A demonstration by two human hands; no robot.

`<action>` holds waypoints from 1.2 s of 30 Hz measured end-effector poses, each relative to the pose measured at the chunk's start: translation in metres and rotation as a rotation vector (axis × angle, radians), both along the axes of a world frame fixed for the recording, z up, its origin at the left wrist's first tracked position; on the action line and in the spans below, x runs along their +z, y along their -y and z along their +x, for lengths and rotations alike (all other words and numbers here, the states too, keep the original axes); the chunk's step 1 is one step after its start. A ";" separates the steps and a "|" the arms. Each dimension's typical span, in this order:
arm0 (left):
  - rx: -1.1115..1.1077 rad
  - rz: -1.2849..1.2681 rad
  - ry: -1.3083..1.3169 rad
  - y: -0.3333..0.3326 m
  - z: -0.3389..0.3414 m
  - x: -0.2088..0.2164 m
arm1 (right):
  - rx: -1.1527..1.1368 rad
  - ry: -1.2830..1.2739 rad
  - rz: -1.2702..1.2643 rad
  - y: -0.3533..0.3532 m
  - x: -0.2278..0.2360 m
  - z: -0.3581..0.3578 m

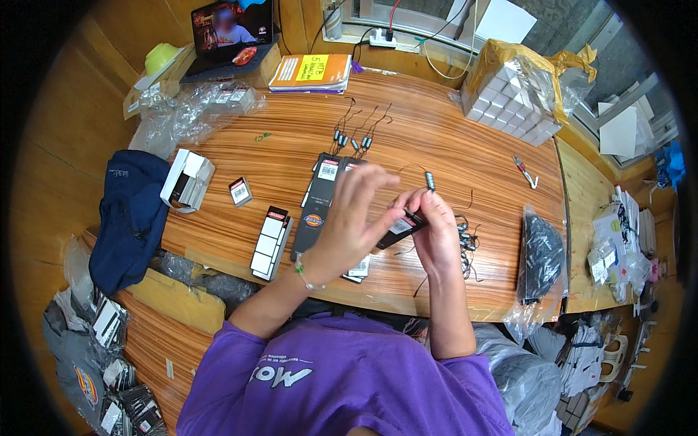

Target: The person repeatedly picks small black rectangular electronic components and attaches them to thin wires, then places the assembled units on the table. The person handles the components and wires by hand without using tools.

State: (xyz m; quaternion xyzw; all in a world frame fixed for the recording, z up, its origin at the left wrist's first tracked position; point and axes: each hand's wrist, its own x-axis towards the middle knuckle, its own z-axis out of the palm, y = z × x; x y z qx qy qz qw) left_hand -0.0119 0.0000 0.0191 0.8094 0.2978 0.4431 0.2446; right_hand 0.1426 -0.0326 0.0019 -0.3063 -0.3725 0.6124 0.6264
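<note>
My right hand (436,229) pinches a black card tag with a white label (402,225) and a thin black string fastener (430,180) that sticks up above the fingers. My left hand (356,211) hovers right beside it, fingers spread, the fingertips close to the tag; I cannot tell if they touch it. Below the hands, long black tags (320,196) lie in a row on the wooden table (451,138). A heap of black string fasteners (467,247) lies just right of my right hand.
More string fasteners (356,134) lie further back. Stacks of tags (270,234) and a white box (187,180) sit at left, a clear bag of black items (542,258) at right. A bag of white boxes (512,94), a laptop (233,36), notebooks (313,73), pliers (525,171).
</note>
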 end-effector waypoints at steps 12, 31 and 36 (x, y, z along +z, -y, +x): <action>-0.218 -0.672 0.189 0.007 0.008 -0.023 | -0.183 0.000 -0.070 -0.012 -0.001 0.010; -0.058 -0.893 0.036 -0.136 -0.030 -0.083 | -0.180 0.230 -0.129 -0.227 0.017 0.035; -0.002 -0.723 -0.140 -0.132 -0.028 -0.086 | -0.111 0.326 -0.219 -0.243 -0.004 0.036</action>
